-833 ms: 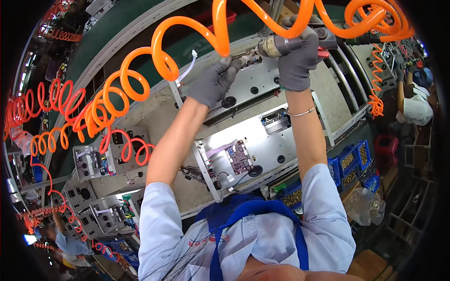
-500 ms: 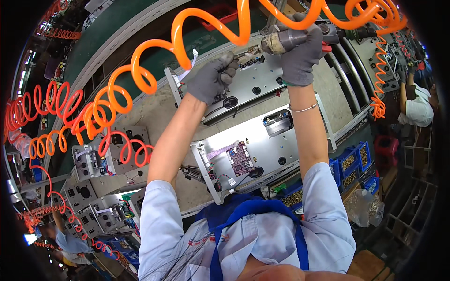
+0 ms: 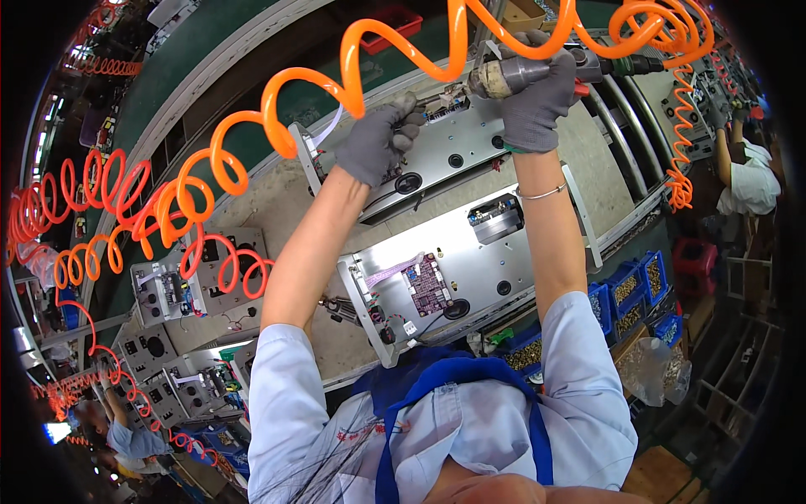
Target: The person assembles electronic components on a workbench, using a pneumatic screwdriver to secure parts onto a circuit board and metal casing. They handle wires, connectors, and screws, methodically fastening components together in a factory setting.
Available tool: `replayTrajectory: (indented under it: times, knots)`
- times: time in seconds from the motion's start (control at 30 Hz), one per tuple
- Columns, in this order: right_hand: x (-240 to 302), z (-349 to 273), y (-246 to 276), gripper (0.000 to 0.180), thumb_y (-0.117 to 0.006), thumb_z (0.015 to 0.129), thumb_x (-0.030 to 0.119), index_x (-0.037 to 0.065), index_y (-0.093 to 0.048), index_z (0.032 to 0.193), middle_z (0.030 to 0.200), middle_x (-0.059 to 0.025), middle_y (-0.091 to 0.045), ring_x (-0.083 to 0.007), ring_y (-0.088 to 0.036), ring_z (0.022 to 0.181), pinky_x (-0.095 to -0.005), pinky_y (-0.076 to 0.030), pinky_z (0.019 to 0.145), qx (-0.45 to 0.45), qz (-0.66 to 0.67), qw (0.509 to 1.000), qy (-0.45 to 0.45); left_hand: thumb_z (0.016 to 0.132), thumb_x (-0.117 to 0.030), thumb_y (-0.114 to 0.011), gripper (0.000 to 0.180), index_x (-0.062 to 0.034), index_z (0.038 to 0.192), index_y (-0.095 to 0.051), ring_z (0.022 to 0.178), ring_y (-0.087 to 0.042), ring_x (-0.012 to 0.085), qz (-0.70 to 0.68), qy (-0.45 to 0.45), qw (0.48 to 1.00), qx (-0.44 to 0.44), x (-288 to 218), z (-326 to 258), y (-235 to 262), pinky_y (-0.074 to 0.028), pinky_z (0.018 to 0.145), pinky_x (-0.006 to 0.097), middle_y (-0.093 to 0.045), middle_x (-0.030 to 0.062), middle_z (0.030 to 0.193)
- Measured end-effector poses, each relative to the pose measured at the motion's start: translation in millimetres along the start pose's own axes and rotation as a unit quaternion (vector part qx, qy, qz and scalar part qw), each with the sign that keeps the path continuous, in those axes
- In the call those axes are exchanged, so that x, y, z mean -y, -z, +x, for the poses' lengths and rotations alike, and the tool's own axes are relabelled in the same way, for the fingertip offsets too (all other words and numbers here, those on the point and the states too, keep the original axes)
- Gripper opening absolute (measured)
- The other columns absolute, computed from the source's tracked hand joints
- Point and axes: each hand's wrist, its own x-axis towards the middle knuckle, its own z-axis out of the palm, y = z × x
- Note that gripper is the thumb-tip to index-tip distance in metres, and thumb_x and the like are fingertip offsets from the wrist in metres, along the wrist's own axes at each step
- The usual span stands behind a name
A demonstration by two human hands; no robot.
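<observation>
In grey gloves, both hands work over the farther silver metal chassis panel (image 3: 474, 139). My right hand (image 3: 537, 105) is wrapped round a power screwdriver (image 3: 506, 77), held nearly level with its nose toward the left. My left hand (image 3: 374, 144) is closed by the bit's tip, fingertips pinched together; whatever is between them is hidden. Beneath the bit, the far panel has a cut-out with small electronic parts (image 3: 449, 102). Closer to me lies a second silver chassis panel (image 3: 478, 273) carrying a purple circuit board (image 3: 430, 286), with end brackets and loose cables.
Orange coiled air hoses (image 3: 281, 109) hang across the top and left, in front of the far bench. Blue bins (image 3: 625, 290) of small fasteners stand at the right, by a plastic bag (image 3: 651, 370). More chassis units (image 3: 189, 281) sit at left. Co-workers (image 3: 750, 181) are at both sides.
The orange hose has swung a little. My right hand and screwdriver have barely shifted, and both hands keep their grip. The view has moved slightly.
</observation>
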Motion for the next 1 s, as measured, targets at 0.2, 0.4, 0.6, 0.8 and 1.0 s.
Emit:
replayTrajectory:
  times: [0.2, 0.4, 0.6, 0.8, 1.0]
  knots:
    - [1.0, -4.7, 2.0, 0.025, -0.049, 0.088, 0.021, -0.001, -0.059, 0.096, 0.086, -0.0105, -0.062, -0.0195, -0.062, 0.073, -0.0317, -0.052, 0.072, 0.044, -0.006, 0.999, 0.008, 0.094, -0.015, -0.057, 0.027, 0.0043, 0.113, -0.054, 0.075, -0.061, 0.0108, -0.122, 0.002, 0.990, -0.074, 7.1, -2.6, -5.0, -0.051, 0.054, 0.013, -0.061, 0.0118, 0.097]
    - [2.7, -5.0, -3.9, 0.025, -0.049, 0.088, 0.021, 0.000, -0.059, 0.098, 0.088, -0.0095, -0.063, -0.0180, -0.063, 0.079, -0.0304, -0.052, 0.075, 0.055, -0.032, 0.998, 0.024, 0.095, -0.020, -0.058, 0.037, 0.0090, 0.115, -0.048, 0.068, -0.056, 0.0078, -0.114, -0.009, 0.992, -0.055, 7.2, -1.4, 0.1, -0.052, 0.048, 0.014, -0.056, 0.0071, 0.089]
    - [1.4, -11.2, -5.5, 0.031, -0.045, 0.090, 0.024, -0.001, -0.057, 0.104, 0.094, -0.0131, -0.062, -0.0222, -0.062, 0.087, -0.0343, -0.051, 0.083, 0.049, -0.055, 0.997, 0.019, 0.094, -0.018, -0.058, 0.031, 0.0072, 0.110, -0.050, 0.069, -0.059, 0.0117, -0.214, 0.008, 0.974, -0.068, 5.9, -4.0, -3.8, -0.053, 0.048, 0.017, -0.058, 0.0091, 0.090]
    - [1.2, -17.7, -9.5, 0.035, -0.045, 0.090, 0.026, -0.002, -0.057, 0.106, 0.097, -0.0144, -0.062, -0.0232, -0.061, 0.091, -0.0363, -0.049, 0.087, 0.064, -0.095, 0.992, 0.061, 0.094, -0.017, -0.057, 0.027, 0.0053, 0.109, -0.053, 0.075, -0.061, 0.0145, -0.205, -0.039, 0.975, -0.080, 16.1, -3.9, -14.5, -0.055, 0.051, 0.018, -0.059, 0.0099, 0.093]
    - [-1.3, -3.4, -1.3, 0.018, -0.050, 0.084, 0.013, -0.002, -0.056, 0.092, 0.083, -0.0135, -0.062, -0.0215, -0.064, 0.071, -0.0313, -0.056, 0.068, 0.035, -0.003, 0.999, 0.030, 0.096, -0.020, -0.055, 0.023, 0.0021, 0.103, -0.054, 0.078, -0.061, 0.0119, -0.063, -0.060, 0.993, -0.080, 13.0, -12.0, -21.6, -0.054, 0.054, 0.015, -0.059, 0.0090, 0.095]
